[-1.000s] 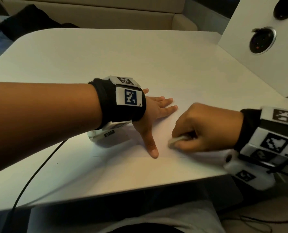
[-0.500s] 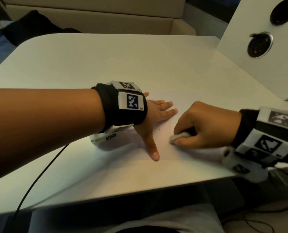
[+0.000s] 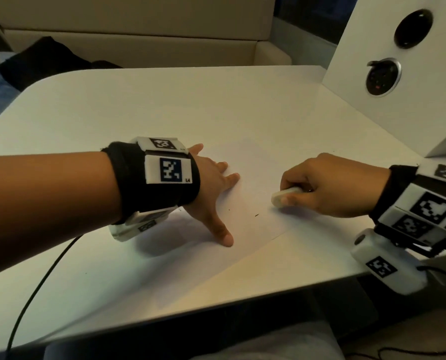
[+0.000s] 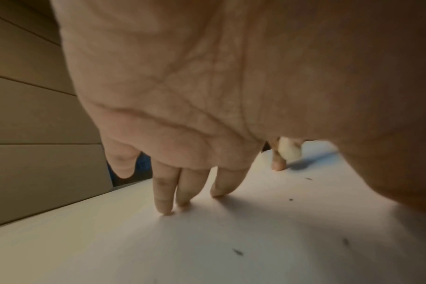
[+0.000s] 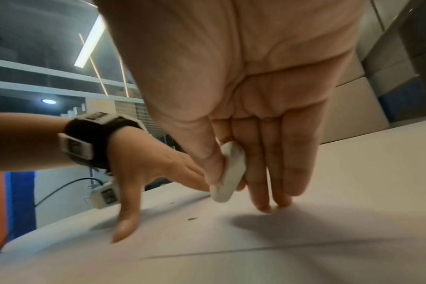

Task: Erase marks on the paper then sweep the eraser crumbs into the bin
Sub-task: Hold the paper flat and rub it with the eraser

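A white sheet of paper [image 3: 253, 178] lies on the white table [image 3: 164, 105]. My left hand [image 3: 214, 193] is spread flat on the sheet, with straight fingers [image 4: 163, 194] and thumb pressing it down. To its right, my right hand [image 3: 318, 188] pinches a white oval eraser [image 3: 284, 196] between thumb and index finger [image 5: 231, 173], its tip low over the sheet. A few small dark crumbs [image 3: 256, 215] lie on the paper between the hands, and the left wrist view shows crumbs [image 4: 237, 252] near the palm. No bin is in view.
A white box [image 3: 409, 74] with two round dark openings stands at the table's far right. A black cable [image 3: 34, 287] runs off the near left edge. A beige sofa [image 3: 138, 29] stands behind the table. The table's near edge [image 3: 180, 310] lies close below the hands.
My right hand has drawn the eraser to the right, away from the left thumb, widening the gap between the hands. The left hand stays pressed on the sheet.
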The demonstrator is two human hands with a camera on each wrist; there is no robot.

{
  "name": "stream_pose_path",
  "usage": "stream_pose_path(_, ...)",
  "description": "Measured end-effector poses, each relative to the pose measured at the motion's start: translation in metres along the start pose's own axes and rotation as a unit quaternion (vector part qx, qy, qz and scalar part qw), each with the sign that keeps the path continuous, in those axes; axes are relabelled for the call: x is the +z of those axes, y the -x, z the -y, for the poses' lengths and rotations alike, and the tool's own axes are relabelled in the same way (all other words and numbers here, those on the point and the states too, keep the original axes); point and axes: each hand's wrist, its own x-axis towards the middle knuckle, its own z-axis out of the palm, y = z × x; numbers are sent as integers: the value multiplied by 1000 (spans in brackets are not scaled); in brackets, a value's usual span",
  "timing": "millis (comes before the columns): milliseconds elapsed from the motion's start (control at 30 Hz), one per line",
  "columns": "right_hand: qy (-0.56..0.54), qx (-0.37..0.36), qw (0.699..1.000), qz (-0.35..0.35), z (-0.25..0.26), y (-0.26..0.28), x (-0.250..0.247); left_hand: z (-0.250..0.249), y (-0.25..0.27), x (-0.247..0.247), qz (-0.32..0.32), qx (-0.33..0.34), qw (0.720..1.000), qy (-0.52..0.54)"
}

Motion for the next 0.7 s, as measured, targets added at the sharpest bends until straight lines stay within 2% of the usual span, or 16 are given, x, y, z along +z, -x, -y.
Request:
stream_pose_path(233,-22,-1,999,-24,-2,-23,-10,4,7,-2,-8,-6,1000,-17)
stream_pose_path(367,-16,-4,996,-83,-3,-24,-21,0,3,-14,-57,52,997,11)
stream_pose_path(467,33,-23,996,-78,-2,-22,-17,-9,-7,-23,-80,97,991,43)
stream_pose_path(633,98,1,993,-67,-3,-20,-4,-20,-25,-18,-56,129,989,46)
stream_pose_path(700,100,-21,992,-68,5,-15,4,-20,-29,-15,-48,130,989,49)
